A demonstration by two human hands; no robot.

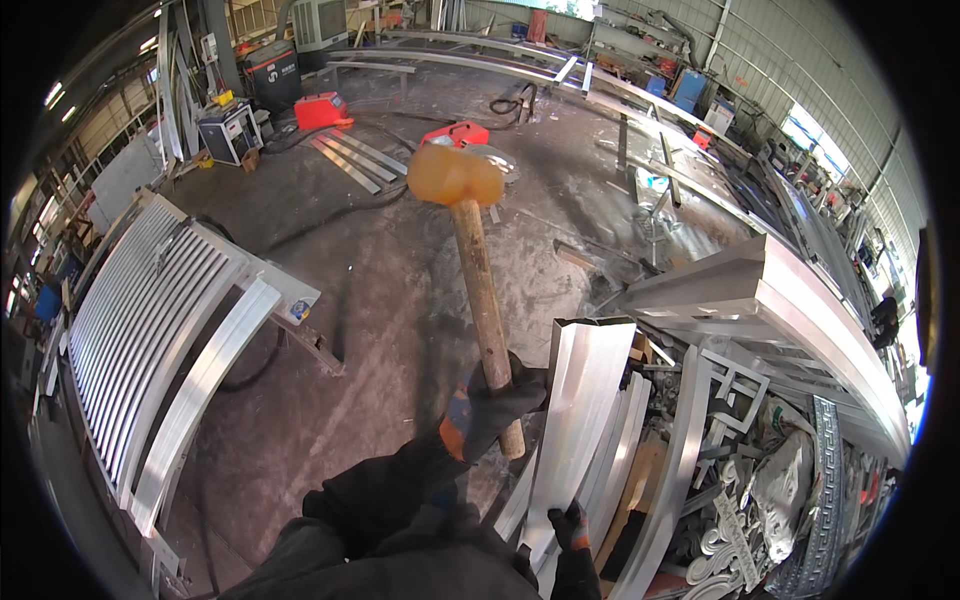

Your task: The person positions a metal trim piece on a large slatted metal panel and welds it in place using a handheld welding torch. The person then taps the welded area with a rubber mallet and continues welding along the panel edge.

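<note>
My left hand (488, 408), in a dark glove with an orange and blue cuff, is closed around the wooden handle of a mallet (456, 178). The mallet stands nearly upright, its amber rounded head raised in front of me. Low on the right, my gloved right hand (570, 526) grips the edge of a long silver metal profile (582, 400). That profile slants up and away from me, its folded far end just right of the mallet handle. Part of the right hand's fingers is hidden against the metal.
At left a slatted metal panel (150, 330) rests on a stand beside a curved silver strip (205, 400). Metal scrap and ornamental castings (735, 540) crowd the right, below a large angled frame (800, 300). Red machines (320, 110) and long rails (470, 58) lie farther off.
</note>
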